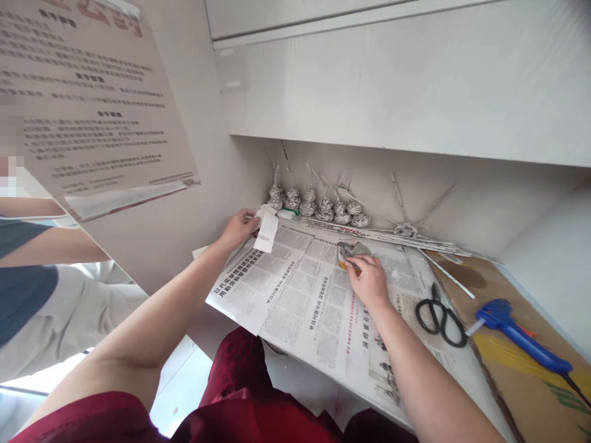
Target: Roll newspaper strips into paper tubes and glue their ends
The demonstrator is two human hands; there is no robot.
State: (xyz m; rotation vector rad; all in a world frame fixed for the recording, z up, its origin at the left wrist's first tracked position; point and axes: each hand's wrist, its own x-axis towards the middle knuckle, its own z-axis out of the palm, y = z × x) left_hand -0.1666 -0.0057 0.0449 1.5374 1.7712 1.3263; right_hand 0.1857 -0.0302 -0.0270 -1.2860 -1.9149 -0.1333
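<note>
With my left hand pinching a white paper slip and right hand holding a slim orange object, I'm ideally not creasing the printed newspaper.

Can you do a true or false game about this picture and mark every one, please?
1. The left hand holds white paper. True.
2. The right hand holds the scissors. False: its fingers are at an orange thing too hidden to name, and the scissors lie apart, farther right.
3. The glue gun is mostly blue. True.
4. The woven gourds stand at the table's front edge. False: they stand at the back, near the wall.
5. The newspaper has some red print. True.
</note>
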